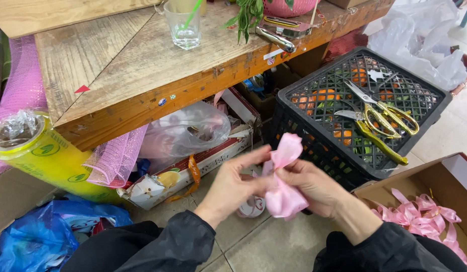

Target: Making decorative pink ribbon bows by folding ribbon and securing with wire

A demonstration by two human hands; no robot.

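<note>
Near centre, left of the black crate [314, 95] bearing gold scissors [379, 118], left hand [231, 186] and right hand [314, 184] each keep a closed grip on a pink ribbon bow [283, 194]; slackened pinching would likely unfold its loops.

A glass [185, 27] stands on the worktop [142, 65] at the back, a crate [314, 131] sits on the floor to its right with scissors [379, 118] lying on top, and a cardboard box [435, 186] holding ribbon bows [419, 214] lies nearer, right of the crate.
</note>
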